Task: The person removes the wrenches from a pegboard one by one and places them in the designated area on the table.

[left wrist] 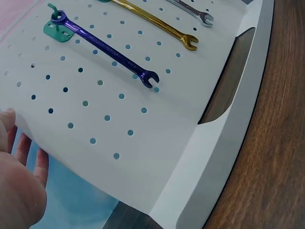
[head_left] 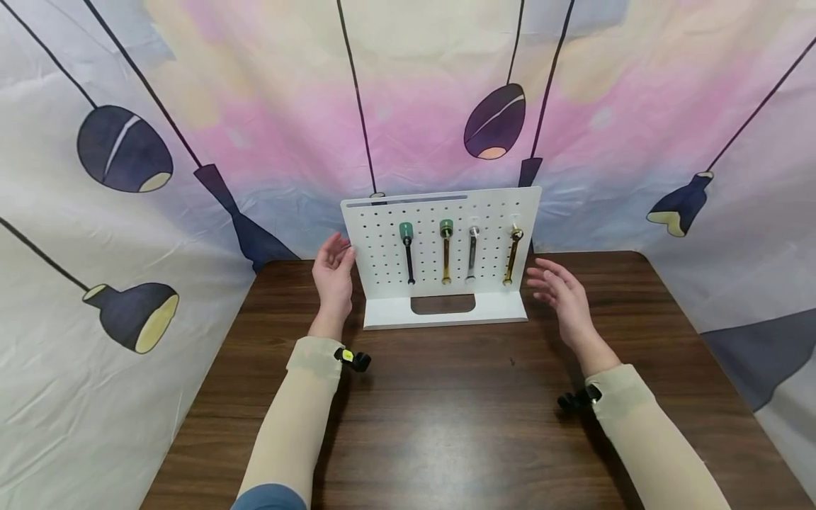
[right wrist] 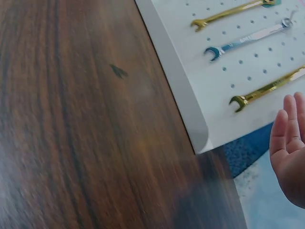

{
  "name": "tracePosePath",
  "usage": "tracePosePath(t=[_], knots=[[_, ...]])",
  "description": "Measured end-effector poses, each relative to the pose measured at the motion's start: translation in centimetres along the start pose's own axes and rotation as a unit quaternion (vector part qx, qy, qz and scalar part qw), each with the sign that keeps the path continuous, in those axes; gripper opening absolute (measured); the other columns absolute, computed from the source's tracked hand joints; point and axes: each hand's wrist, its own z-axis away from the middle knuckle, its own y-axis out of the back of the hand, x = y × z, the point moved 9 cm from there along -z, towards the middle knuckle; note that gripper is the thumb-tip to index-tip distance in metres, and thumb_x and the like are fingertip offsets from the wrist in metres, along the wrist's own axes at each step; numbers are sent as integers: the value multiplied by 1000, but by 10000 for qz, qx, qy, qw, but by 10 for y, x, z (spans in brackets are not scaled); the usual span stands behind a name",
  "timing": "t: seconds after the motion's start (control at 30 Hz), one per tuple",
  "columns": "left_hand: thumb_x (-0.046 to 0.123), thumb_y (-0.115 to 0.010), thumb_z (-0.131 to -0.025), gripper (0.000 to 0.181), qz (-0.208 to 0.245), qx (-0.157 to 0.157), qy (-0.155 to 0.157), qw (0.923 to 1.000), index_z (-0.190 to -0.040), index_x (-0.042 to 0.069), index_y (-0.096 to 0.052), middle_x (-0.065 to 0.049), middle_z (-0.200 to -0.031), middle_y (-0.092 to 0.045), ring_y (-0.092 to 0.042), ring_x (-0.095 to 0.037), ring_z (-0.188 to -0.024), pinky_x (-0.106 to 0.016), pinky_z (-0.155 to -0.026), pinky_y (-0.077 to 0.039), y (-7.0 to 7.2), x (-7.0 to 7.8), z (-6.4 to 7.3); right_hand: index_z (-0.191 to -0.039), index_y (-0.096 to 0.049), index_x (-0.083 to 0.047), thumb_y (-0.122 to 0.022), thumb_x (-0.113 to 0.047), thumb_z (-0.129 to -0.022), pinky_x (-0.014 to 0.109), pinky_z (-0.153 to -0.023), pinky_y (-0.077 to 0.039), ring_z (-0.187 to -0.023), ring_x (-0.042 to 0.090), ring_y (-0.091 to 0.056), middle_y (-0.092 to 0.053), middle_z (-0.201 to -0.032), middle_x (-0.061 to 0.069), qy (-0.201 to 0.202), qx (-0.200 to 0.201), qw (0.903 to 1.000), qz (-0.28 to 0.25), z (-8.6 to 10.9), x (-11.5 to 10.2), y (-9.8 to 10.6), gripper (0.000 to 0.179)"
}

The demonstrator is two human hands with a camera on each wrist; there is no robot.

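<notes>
A white pegboard stand [head_left: 382, 276] is upright near the far edge of the table, with wrenches hanging on it. From left to right hang a dark purple-blue wrench [left wrist: 105, 46] on a green hook [left wrist: 58, 32], a gold wrench [left wrist: 152, 19] on another green hook, a silver wrench [right wrist: 250, 39] and a second gold wrench [right wrist: 267, 89]. Beside the board's left edge is my left hand [head_left: 333, 280], fingers loosely bent; whether it touches the edge I cannot tell. My right hand [head_left: 566, 301] hovers off the right edge, fingers loosely extended and holding nothing.
The stand rests on a brown wooden table [head_left: 446, 411], and its base has an oblong cutout. A small dark mark [right wrist: 118, 71] shows on the wood in front of the board. Behind the table hangs a cloth backdrop [head_left: 421, 127] printed with lamps.
</notes>
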Motion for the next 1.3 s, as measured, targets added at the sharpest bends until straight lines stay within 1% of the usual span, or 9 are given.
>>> tracePosePath(t=[0.1, 0.2, 0.3, 0.5, 0.63, 0.8, 0.93, 1.17, 1.3], knots=[[8, -72, -92, 44, -120, 45, -15, 9999, -134, 11, -59, -10, -125, -62, -59, -23, -111, -32, -95, -49, -3, 0, -1, -144, -47, -4, -46, -28, -107, 34, -87, -50, -110, 25, -62, -66, -123, 3, -49, -21, 10000, -41, -1, 3, -5, 44], [4, -73, -90, 43, -276, 94, -47, 9996, -130, 18, -63, -8, -122, -63, -60, -21, -105, -30, -88, -50, -7, -1, -3, -144, -46, -1, -48, -31, -107, 35, -87, -50, -105, 18, -64, -65, -127, 8, -29, -34, 10000, -29, -1, 5, -8, 47], [-3, -73, -87, 45, -348, 203, -139, 9991, -126, 18, -66, -8, -115, -65, -61, -20, -98, -27, -81, -51, -7, 0, -4, -144, -45, 0, -49, -34, -106, 35, -87, -50, -103, 16, -65, -60, -134, 18, 8, -22, 10000, 1, -2, 7, -10, 51], [-12, -74, -82, 43, -402, 454, -214, 9979, -117, 14, -70, -7, -104, -67, -61, -17, -87, -25, -75, -51, -6, 0, -6, -143, -46, 0, -49, -32, -106, 37, -87, -50, -106, 24, -64, -59, -134, 20, -104, 47, 9999, -45, -3, 12, -11, 49], [-15, -74, -81, 40, -406, 351, -189, 9984, -113, 8, -68, -4, -99, -66, -61, -15, -84, -24, -76, -52, -5, -1, -11, -143, -46, 1, -47, -29, -107, 37, -86, -50, -100, 20, -65, -59, -134, 21, -224, 63, 9996, -148, -3, 13, -13, 47], [-17, -72, -80, 37, -400, 144, -125, 9990, -110, 3, -64, -2, -94, -65, -61, -13, -83, -23, -75, -53, -5, -3, -17, -143, -43, 6, -45, -24, -108, 37, -85, -49, -94, 15, -64, -58, -133, 22, -293, 79, 9994, -175, 1, 5, -19, 46], [-20, -70, -80, 36, -364, -1, -137, 9992, -108, 1, -62, -5, -91, -64, -61, -16, -83, -24, -74, -52, -7, -1, -18, -141, -44, 7, -45, -23, -108, 34, -82, -49, -92, 14, -64, -60, -130, 21, -304, 180, 9993, -157, 2, -2, -21, 45], [-20, -70, -79, 36, -502, 69, -163, 9986, -105, 3, -61, -4, -88, -61, -59, -14, -80, -22, -72, -50, -8, -1, -18, -140, -45, 7, -46, -20, -107, 33, -79, -50, -92, 16, -65, -61, -128, 21, -213, 153, 9994, -222, -5, -3, -21, 42], [-19, -71, -79, 34, -620, 76, -203, 9978, -101, 5, -60, -4, -87, -60, -58, -14, -80, -22, -72, -50, -7, 1, -18, -139, -49, 5, -47, -18, -107, 38, -82, -49, -97, 20, -63, -61, -128, 21, -157, 176, 9997, 39, -8, -5, -23, 39]])
